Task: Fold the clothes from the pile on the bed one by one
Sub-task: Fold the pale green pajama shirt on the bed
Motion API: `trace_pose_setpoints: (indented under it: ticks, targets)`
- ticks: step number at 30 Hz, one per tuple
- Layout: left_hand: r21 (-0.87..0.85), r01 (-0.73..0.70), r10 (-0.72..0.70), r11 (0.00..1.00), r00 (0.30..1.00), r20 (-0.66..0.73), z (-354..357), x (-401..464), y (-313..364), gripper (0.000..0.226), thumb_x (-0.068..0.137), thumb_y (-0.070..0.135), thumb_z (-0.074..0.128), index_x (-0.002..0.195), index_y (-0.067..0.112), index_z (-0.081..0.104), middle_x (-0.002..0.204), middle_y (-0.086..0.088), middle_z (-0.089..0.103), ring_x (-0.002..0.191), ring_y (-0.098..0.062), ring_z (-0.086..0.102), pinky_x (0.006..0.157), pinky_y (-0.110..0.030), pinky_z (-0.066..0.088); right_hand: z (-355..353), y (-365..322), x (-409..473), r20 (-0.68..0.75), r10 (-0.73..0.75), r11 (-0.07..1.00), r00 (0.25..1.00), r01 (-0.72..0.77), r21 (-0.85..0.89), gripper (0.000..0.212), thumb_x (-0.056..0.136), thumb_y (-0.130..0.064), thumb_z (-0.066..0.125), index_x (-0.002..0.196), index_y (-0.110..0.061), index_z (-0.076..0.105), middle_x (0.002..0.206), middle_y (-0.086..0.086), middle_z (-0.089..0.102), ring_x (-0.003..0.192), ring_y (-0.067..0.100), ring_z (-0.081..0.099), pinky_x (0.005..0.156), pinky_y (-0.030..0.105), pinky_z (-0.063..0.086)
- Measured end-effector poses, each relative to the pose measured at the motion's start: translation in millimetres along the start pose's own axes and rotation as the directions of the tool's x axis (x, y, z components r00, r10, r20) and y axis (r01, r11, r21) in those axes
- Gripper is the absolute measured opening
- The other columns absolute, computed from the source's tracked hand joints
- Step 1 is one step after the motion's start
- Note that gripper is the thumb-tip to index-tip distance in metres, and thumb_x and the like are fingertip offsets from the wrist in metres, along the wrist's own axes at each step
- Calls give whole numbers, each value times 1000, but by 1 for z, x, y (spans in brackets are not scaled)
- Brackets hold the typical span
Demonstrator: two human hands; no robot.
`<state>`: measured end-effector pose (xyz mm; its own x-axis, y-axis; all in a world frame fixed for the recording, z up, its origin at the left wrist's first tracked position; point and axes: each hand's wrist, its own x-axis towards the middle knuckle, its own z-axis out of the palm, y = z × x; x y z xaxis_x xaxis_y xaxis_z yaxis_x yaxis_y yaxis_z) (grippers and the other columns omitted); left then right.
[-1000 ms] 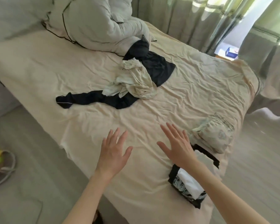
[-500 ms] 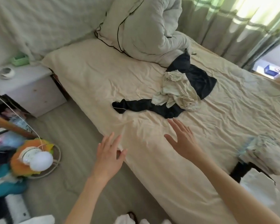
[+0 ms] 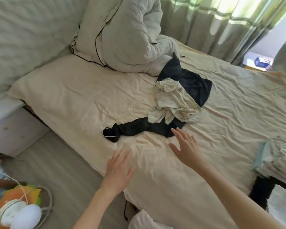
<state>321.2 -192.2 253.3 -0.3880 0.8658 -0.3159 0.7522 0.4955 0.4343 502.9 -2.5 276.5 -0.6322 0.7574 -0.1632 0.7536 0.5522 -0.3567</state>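
Cream, creased sheet covers the bed (image 3: 82, 98), and both hands hang above its near edge holding nothing. The left hand (image 3: 118, 172) has its fingers straight and spread over the edge of the mattress. The right hand (image 3: 186, 148) is likewise flat and open, its fingertips (image 3: 176, 131) just short of the black garment (image 3: 135, 129), whose long dark leg trails left across the sheet. A crumpled pale garment (image 3: 173, 103) lies on top of the black one; together they make the pile at mid-bed. Behind it slumps a grey duvet (image 3: 122, 35) with black piping. Folded clothes (image 3: 277, 156) sit at the right edge. A round fan (image 3: 18, 210) stands on the floor, lower left.
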Motion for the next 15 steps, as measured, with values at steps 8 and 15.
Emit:
trace_pose_setpoints:
  ticks: [8,15]
  targets:
    - [95,-108,109,990,994,-2,-58,200,-11,54,99,36,35,149,20,21,157,-4,14,146,-21,3,118,-34,10,-6,57,155,18,192,976,981,-189,-108,56,96,-37,47,147,-19,29,152,5,32,140,24,28,114,42,23]
    - [177,-107,47,978,949,312,36,315,-42,59,101,35,30,151,25,0,159,-1,-6,146,-21,-7,118,-38,6,67,112,286,108,316,936,943,-291,-200,47,97,-34,44,141,-17,38,144,5,42,135,25,34,110,42,27]
